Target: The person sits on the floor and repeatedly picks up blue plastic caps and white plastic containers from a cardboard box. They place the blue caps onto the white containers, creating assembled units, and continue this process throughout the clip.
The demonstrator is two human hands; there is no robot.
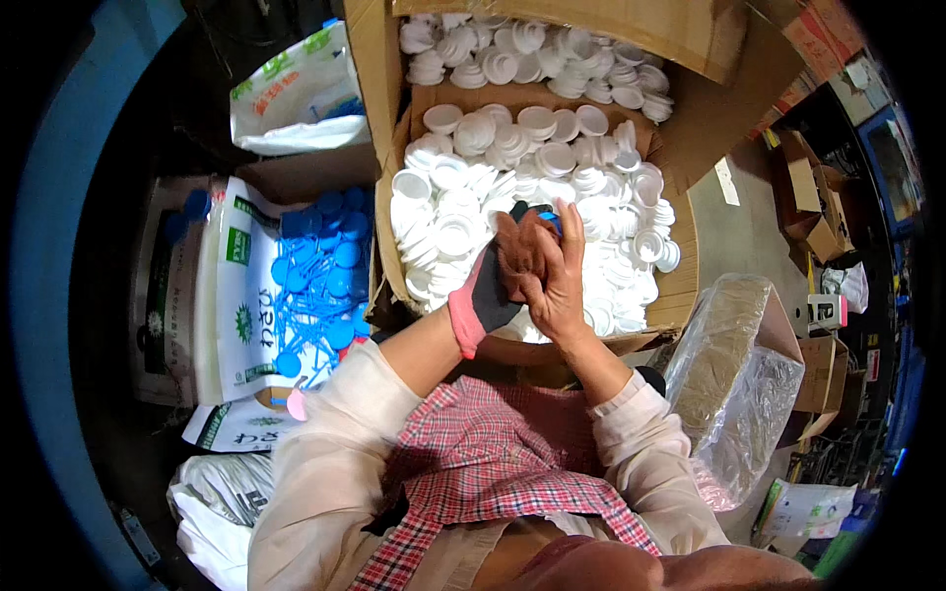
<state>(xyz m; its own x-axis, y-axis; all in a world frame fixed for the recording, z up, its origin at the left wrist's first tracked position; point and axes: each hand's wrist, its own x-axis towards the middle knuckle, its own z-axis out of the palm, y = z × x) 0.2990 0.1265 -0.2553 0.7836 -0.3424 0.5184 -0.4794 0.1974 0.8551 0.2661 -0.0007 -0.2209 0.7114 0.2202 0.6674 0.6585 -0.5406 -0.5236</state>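
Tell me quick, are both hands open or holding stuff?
Left hand: gloved, against a brown crumpled thing; its grip can't be told.
Right hand: bare, partly curled against that thing; grip can't be told.

The gloved left hand [498, 284] and bare right hand [558, 286] are touching each other above the near edge of a large carton [682, 281], a small blue piece [552, 222] showing between them. White round caps [458, 234] are lying heaped between its left and right edges. Blue long-stemmed pieces [340, 283] are resting along the right edge of a smaller box [310, 174].
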